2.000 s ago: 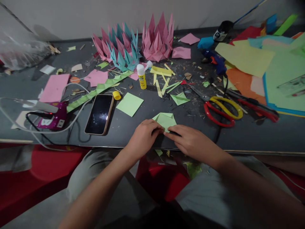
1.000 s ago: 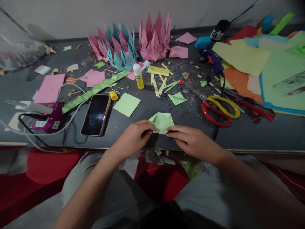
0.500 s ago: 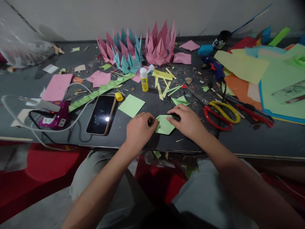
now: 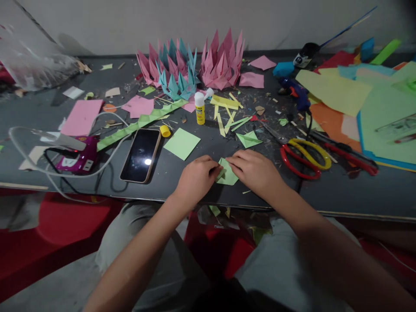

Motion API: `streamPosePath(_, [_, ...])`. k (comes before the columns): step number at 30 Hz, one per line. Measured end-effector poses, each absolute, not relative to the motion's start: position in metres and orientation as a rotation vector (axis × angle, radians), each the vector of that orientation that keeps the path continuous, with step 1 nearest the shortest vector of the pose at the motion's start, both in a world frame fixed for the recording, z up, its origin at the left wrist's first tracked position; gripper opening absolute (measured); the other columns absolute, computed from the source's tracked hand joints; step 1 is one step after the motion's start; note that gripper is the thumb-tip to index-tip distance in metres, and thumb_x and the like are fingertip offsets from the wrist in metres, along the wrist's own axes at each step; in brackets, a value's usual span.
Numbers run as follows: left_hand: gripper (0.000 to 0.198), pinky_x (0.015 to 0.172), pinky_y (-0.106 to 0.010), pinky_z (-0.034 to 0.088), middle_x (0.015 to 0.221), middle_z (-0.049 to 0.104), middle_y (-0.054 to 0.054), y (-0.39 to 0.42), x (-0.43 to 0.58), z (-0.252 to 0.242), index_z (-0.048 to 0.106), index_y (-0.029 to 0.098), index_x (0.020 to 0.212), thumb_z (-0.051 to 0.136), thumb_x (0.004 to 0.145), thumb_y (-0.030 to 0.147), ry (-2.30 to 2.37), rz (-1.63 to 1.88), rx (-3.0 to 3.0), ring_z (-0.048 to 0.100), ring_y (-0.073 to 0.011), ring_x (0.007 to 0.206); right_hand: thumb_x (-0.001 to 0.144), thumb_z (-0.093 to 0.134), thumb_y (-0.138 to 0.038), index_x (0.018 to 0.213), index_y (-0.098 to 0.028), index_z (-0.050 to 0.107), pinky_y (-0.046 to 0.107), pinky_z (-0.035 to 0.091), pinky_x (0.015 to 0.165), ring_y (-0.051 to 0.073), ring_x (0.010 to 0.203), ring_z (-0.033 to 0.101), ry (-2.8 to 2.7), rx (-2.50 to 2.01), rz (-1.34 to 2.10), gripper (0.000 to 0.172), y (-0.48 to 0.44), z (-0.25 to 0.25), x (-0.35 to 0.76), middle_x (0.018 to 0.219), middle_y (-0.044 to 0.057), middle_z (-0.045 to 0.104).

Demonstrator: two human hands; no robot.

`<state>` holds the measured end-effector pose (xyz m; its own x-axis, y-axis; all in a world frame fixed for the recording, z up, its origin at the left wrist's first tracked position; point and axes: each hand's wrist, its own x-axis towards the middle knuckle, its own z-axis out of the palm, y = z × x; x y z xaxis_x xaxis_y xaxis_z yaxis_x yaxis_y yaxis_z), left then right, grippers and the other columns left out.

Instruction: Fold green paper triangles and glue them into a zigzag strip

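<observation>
A partly folded light green paper (image 4: 229, 176) lies near the table's front edge between my hands. My left hand (image 4: 199, 175) pinches its left side, thumb and fingers together. From the right, my right hand (image 4: 255, 170) presses its fingertips on the paper's upper edge, closed on it. Part of the paper is hidden under the fingers. Just beyond them are a flat green paper square (image 4: 182, 144) on the left and a folded green piece (image 4: 248, 139) on the right. A yellow glue stick (image 4: 200, 110) stands upright farther back.
Left are a phone (image 4: 141, 156), a purple power adapter (image 4: 78, 157) with cables, and a green folded strip (image 4: 143, 121). Scissors (image 4: 300, 160) lie right, near a glue gun (image 4: 297, 94) and coloured sheets (image 4: 386, 112). Pink and blue folded-paper crowns (image 4: 222, 65) stand behind.
My right hand has moved its fingertips in toward the left hand, at the paper's upper edge. The paper's left part is now folded over more. The view has shifted slightly.
</observation>
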<state>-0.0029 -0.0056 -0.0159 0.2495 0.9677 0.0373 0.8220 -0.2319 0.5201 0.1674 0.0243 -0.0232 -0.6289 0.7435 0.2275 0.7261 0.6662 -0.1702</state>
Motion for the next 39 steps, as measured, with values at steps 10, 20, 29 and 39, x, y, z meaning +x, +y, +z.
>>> streamPosePath(10, [0.026,0.066,-0.027,0.040,0.078,0.056,-0.005,-0.001,-0.005,-0.020,0.063,0.015,0.104,0.041,0.091,0.021,1.545,0.312,2.447,0.054,-0.0166,0.075,0.085,0.046,-0.017,0.095,-0.017,0.067,0.029,0.041,0.066,0.018,0.078,0.057,-2.557,-1.246,0.125,0.023,0.022,-0.025,0.165,0.083,0.005,0.064])
streamPosePath(20, [0.038,0.069,-0.030,0.035,0.091,0.054,-0.006,0.001,-0.017,-0.013,0.054,0.026,0.120,0.037,0.089,0.012,1.530,0.131,2.488,0.048,-0.0193,0.083,0.082,0.048,-0.020,0.094,-0.019,0.067,0.027,0.043,0.065,0.017,0.078,0.059,-2.361,-1.359,0.503,0.022,0.034,-0.029,0.169,0.084,0.004,0.063])
streamPosePath(29, [0.034,0.072,-0.030,0.036,0.091,0.055,-0.005,0.006,-0.021,-0.016,0.058,0.025,0.115,0.038,0.089,0.014,1.462,0.214,2.417,0.052,-0.0191,0.088,0.083,0.048,-0.021,0.094,-0.020,0.066,0.027,0.043,0.065,0.016,0.076,0.058,-2.365,-1.333,0.620,0.021,0.038,-0.029,0.170,0.086,0.004,0.063])
streamPosePath(39, [0.034,0.072,-0.030,0.038,0.093,0.055,-0.006,0.005,-0.018,-0.005,0.051,0.023,0.122,0.042,0.089,0.021,1.514,0.041,2.466,0.052,-0.0206,0.088,0.085,0.045,-0.014,0.100,-0.016,0.066,0.031,0.037,0.063,0.019,0.073,0.052,-2.714,-1.114,-0.049,0.026,0.030,-0.026,0.169,0.080,0.006,0.062])
